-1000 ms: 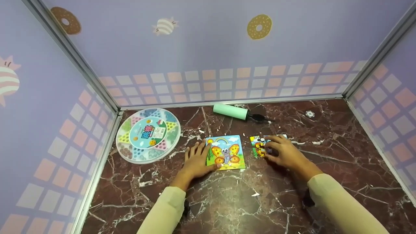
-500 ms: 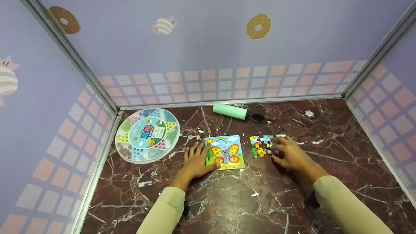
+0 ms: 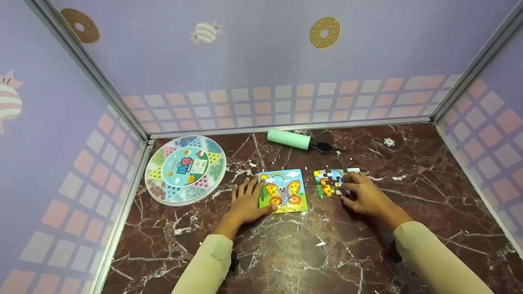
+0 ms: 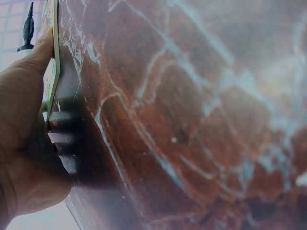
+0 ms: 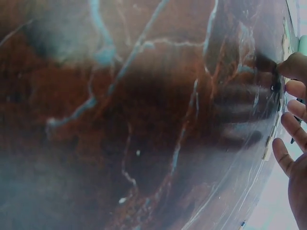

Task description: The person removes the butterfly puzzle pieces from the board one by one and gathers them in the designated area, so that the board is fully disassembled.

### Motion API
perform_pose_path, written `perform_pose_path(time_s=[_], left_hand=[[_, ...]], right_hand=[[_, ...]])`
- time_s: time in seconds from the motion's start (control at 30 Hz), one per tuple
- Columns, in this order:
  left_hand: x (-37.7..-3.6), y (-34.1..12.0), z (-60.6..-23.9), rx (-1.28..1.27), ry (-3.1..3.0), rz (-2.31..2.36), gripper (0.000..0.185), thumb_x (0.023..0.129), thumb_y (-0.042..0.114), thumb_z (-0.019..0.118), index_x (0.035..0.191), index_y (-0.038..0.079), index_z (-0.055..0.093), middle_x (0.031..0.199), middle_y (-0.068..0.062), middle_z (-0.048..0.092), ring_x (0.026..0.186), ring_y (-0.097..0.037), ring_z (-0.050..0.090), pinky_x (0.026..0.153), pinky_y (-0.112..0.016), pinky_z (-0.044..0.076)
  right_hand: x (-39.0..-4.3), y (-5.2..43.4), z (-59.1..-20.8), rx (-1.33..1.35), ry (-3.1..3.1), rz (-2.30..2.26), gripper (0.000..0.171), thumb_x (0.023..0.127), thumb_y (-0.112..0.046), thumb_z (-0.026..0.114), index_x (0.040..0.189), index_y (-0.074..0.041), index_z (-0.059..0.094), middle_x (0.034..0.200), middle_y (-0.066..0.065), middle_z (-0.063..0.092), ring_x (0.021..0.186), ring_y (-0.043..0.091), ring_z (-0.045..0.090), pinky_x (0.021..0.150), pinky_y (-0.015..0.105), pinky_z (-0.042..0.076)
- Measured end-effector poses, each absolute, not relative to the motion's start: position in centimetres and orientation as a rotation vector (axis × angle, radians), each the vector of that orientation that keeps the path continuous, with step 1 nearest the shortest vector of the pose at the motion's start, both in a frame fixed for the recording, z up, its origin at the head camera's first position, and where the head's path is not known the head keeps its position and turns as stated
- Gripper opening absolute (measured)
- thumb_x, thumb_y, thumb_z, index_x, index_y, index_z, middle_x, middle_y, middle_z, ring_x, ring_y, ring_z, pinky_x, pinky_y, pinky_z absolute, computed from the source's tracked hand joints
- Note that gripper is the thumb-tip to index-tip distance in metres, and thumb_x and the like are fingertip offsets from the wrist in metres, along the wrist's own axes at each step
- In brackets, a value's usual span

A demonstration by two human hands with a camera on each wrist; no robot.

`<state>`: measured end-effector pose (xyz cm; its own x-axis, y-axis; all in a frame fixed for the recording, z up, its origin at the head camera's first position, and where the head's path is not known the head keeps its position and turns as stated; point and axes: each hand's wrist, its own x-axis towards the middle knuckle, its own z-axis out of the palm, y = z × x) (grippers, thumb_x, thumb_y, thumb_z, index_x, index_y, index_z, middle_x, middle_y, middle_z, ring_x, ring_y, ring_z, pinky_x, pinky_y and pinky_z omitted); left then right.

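1. The loose puzzle pieces [image 3: 331,183] lie on the marble table [image 3: 286,253], just right of the butterfly puzzle board [image 3: 283,191]. They form a small joined patch showing part of a picture.
2. The right hand [image 3: 363,194] rests on the right edge of that patch, fingers curled down so the tips press a piece there; whether it pinches the piece or only pushes it, I cannot tell. A second ago this hand covered more of the patch; it has since slid a little to the right, so more of the joined pieces show. That suggests a piece has just been set in and the hand is working along the outer edge.
3. The left hand [image 3: 246,200] lies flat, fingers nearly straight, with the thumb against the board's left edge, steadying it. It has not moved.
4. Farther off lie a round checkers box [image 3: 186,169] at the left, a green roller [image 3: 290,139] near the back wall, and a small white disc [image 3: 388,142] toward the right.
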<state>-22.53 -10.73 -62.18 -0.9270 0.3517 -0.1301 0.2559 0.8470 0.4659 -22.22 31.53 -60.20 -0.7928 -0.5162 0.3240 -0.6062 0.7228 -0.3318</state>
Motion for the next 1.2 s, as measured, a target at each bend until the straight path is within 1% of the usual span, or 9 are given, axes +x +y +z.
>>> perform_pose_path(time_s=[0.07, 0.27, 0.43, 0.63, 0.93, 1.1, 1.2], left_hand=[[-22.54, -10.75, -62.18, 0.470, 2.812, 0.661, 0.106, 0.097, 0.077, 0.067, 0.178, 0.021, 0.026, 0.189, -0.008, 0.011, 0.173, -0.043, 0.012, 0.137, -0.072, 0.002], [-22.57, -10.79, -61.98, 0.472, 2.802, 0.666, 0.108, 0.096, 0.078, 0.066, 0.178, 0.020, 0.026, 0.189, -0.008, 0.010, 0.173, -0.043, 0.012, 0.137, -0.072, 0.003], [-22.48, -10.78, -61.74, 0.475, 2.796, 0.681, 0.108, 0.096, 0.077, 0.067, 0.178, 0.020, 0.027, 0.188, -0.009, 0.011, 0.173, -0.044, 0.012, 0.136, -0.073, 0.003], [-22.51, -10.84, -61.92, 0.473, 2.809, 0.667, 0.110, 0.094, 0.081, 0.066, 0.178, 0.020, 0.028, 0.188, -0.007, 0.014, 0.172, -0.042, 0.013, 0.137, -0.071, 0.004], [-22.65, -10.87, -62.37, 0.471, 2.816, 0.665, 0.110, 0.094, 0.081, 0.066, 0.178, 0.021, 0.028, 0.188, -0.007, 0.014, 0.172, -0.043, 0.013, 0.137, -0.072, 0.003], [-22.69, -10.86, -62.38, 0.469, 2.818, 0.664, 0.109, 0.094, 0.081, 0.066, 0.178, 0.021, 0.028, 0.188, -0.007, 0.014, 0.172, -0.043, 0.013, 0.136, -0.072, 0.003], [-22.63, -10.83, -62.26, 0.464, 2.810, 0.665, 0.109, 0.095, 0.081, 0.066, 0.178, 0.022, 0.027, 0.188, -0.007, 0.013, 0.172, -0.042, 0.013, 0.137, -0.072, 0.002]], right_hand=[[-22.17, 31.48, -60.27, 0.894, -2.718, 0.625, 0.022, 0.087, -0.013, 0.089, 0.108, -0.006, 0.084, 0.128, 0.020, 0.070, 0.115, 0.042, 0.064, 0.103, 0.073, 0.054], [-22.04, 31.39, -60.35, 0.900, -2.713, 0.619, 0.023, 0.088, -0.014, 0.088, 0.110, -0.005, 0.085, 0.125, 0.019, 0.072, 0.110, 0.040, 0.064, 0.096, 0.068, 0.056], [-21.92, 31.30, -60.36, 0.900, -2.713, 0.607, 0.025, 0.089, -0.014, 0.087, 0.112, -0.005, 0.085, 0.125, 0.020, 0.072, 0.109, 0.039, 0.064, 0.096, 0.064, 0.057], [-21.84, 31.36, -60.49, 0.912, -2.692, 0.603, 0.026, 0.089, -0.013, 0.088, 0.113, -0.004, 0.085, 0.125, 0.020, 0.072, 0.109, 0.039, 0.065, 0.096, 0.062, 0.058], [-21.89, 31.43, -60.73, 0.955, -2.623, 0.585, 0.026, 0.087, -0.012, 0.089, 0.111, -0.004, 0.085, 0.122, 0.020, 0.073, 0.104, 0.038, 0.066, 0.090, 0.059, 0.060], [-21.85, 31.35, -60.78, 0.945, -2.638, 0.592, 0.027, 0.088, -0.013, 0.089, 0.113, -0.004, 0.085, 0.123, 0.020, 0.073, 0.107, 0.038, 0.066, 0.093, 0.059, 0.060], [-21.80, 31.29, -60.78, 0.938, -2.654, 0.600, 0.027, 0.088, -0.013, 0.088, 0.113, -0.004, 0.085, 0.124, 0.020, 0.073, 0.109, 0.039, 0.067, 0.095, 0.062, 0.060]])
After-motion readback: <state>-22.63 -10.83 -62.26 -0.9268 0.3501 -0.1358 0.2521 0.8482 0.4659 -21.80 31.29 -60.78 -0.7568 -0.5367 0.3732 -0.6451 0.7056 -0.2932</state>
